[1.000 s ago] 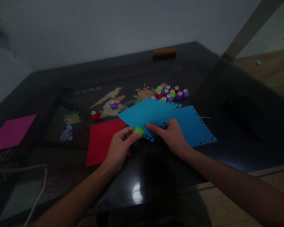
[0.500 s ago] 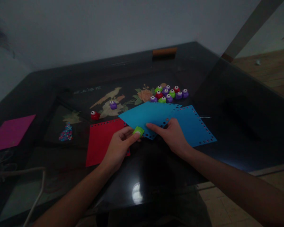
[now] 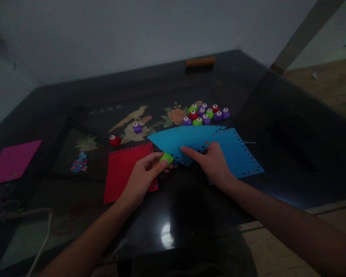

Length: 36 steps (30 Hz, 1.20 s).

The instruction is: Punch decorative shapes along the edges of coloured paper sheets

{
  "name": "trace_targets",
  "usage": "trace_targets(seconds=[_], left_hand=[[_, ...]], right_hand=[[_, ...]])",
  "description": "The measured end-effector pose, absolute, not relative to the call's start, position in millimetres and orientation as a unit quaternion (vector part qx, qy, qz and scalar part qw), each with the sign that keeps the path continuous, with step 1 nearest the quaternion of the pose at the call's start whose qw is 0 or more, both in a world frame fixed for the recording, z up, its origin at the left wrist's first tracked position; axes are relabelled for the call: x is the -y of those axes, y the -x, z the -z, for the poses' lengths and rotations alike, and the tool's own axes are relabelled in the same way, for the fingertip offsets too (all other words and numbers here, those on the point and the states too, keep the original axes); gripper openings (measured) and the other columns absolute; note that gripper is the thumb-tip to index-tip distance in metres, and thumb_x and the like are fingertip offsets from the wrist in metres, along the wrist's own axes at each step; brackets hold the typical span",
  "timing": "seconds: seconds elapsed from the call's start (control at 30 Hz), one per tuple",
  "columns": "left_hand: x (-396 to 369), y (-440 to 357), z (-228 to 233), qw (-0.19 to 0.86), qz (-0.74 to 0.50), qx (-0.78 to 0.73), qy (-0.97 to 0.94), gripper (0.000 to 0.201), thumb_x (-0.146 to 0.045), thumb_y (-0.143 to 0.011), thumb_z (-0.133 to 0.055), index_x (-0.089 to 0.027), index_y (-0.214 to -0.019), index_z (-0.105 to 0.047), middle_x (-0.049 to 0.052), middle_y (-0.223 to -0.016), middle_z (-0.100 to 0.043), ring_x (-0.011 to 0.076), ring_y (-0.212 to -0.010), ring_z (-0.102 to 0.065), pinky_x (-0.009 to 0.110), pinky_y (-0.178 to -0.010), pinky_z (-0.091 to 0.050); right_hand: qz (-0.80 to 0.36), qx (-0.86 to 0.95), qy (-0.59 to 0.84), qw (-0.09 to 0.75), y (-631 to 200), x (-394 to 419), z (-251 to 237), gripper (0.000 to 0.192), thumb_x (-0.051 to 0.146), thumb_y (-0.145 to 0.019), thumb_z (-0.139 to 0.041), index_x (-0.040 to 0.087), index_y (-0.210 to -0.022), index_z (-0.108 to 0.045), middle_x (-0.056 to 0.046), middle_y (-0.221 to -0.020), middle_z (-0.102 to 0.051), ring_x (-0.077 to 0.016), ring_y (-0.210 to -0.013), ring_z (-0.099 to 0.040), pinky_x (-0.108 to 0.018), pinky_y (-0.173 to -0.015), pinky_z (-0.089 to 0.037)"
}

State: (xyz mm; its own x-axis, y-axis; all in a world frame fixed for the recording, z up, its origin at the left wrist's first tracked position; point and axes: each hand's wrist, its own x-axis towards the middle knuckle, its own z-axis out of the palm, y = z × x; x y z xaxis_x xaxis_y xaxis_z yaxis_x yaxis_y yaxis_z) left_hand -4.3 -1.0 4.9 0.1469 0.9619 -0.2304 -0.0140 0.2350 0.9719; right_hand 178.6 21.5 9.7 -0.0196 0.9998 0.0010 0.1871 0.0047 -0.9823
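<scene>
A green craft paper punch (image 3: 167, 158) is gripped in my left hand (image 3: 147, 171), thumb on top of it. My right hand (image 3: 212, 163) pinches a light blue sheet of paper (image 3: 178, 139) by its near side, thumb above and the other fingers underneath. Small shapes are cut along that sheet's edges, and its near left edge lies close to the punch; I cannot tell whether it is inside the slot. Beneath and to the right lies a darker blue sheet (image 3: 236, 154) with punched edges. Under my left hand rests a red sheet (image 3: 122, 169), punched along two edges.
Several red, green and purple punches (image 3: 202, 112) cluster behind the blue paper. A red punch (image 3: 115, 140) and a purple punch (image 3: 137, 127) stand behind the red sheet. Farther left are a small confetti pile (image 3: 80, 162) and a magenta sheet (image 3: 15, 161). An orange-brown object (image 3: 200, 62) lies at the back edge.
The light blue sheet has shifted slightly right, along with my right thumb. My left hand and the green punch have moved slightly left and up, away from the sheet's middle.
</scene>
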Motion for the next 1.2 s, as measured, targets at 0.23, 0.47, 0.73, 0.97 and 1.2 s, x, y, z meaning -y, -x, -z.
trace_targets(seconds=[0.23,0.47,0.73,0.97,1.2], left_hand=[[-7.4,13.7,-5.2,0.543,-0.392,-0.541,-0.508,0.035,-0.047,-0.078,-0.065,-0.014,-0.091,-0.066,0.002,-0.071,-0.065,0.0161,-0.066,-0.059,0.027,-0.065,-0.046],[-9.8,16.0,-5.8,0.495,-0.345,-0.556,-0.572,0.036,-0.05,-0.084,-0.054,-0.016,-0.075,-0.062,-0.001,-0.058,-0.056,0.0145,-0.059,-0.052,0.025,-0.06,-0.04],[-12.7,14.4,3.5,0.594,-0.413,-0.507,-0.469,0.036,-0.048,-0.087,-0.051,-0.015,-0.081,-0.063,0.002,-0.067,-0.057,0.0129,-0.057,-0.048,0.025,-0.056,-0.04],[-13.9,9.1,-7.9,0.744,-0.443,-0.416,-0.278,0.029,-0.042,-0.084,-0.06,-0.014,-0.09,-0.067,0.003,-0.075,-0.058,0.0093,-0.056,-0.049,0.02,-0.053,-0.044],[-10.5,9.6,-8.6,0.738,-0.433,-0.423,-0.298,0.031,-0.031,-0.072,-0.076,-0.009,-0.093,-0.069,0.0,-0.068,-0.053,0.0053,-0.054,-0.044,0.014,-0.051,-0.041]], right_hand=[[-0.429,0.556,0.551,0.451,-185.6,-26.1,-9.7,0.053,0.04,-0.072,-0.069,0.023,-0.048,-0.025,0.007,-0.046,-0.023,-0.006,-0.042,-0.019,-0.025,-0.039,-0.014],[-0.427,0.553,0.54,0.47,-185.7,-25.6,-10.9,0.051,0.036,-0.073,-0.068,0.022,-0.049,-0.025,0.007,-0.047,-0.024,-0.0057,-0.043,-0.021,-0.025,-0.038,-0.015],[-0.44,0.555,0.525,0.471,-185.9,-25.6,-12.8,0.05,0.035,-0.074,-0.068,0.022,-0.049,-0.026,0.007,-0.047,-0.026,-0.0059,-0.044,-0.023,-0.024,-0.039,-0.018],[-0.435,0.553,0.531,0.472,-186.2,-25.6,-12.5,0.049,0.035,-0.074,-0.067,0.022,-0.05,-0.027,0.007,-0.049,-0.027,-0.0063,-0.045,-0.024,-0.024,-0.041,-0.018],[-0.431,0.548,0.541,0.47,-187.4,-25.7,-14.9,0.051,0.037,-0.074,-0.067,0.022,-0.049,-0.026,0.007,-0.048,-0.025,-0.0062,-0.044,-0.023,-0.025,-0.04,-0.016]])
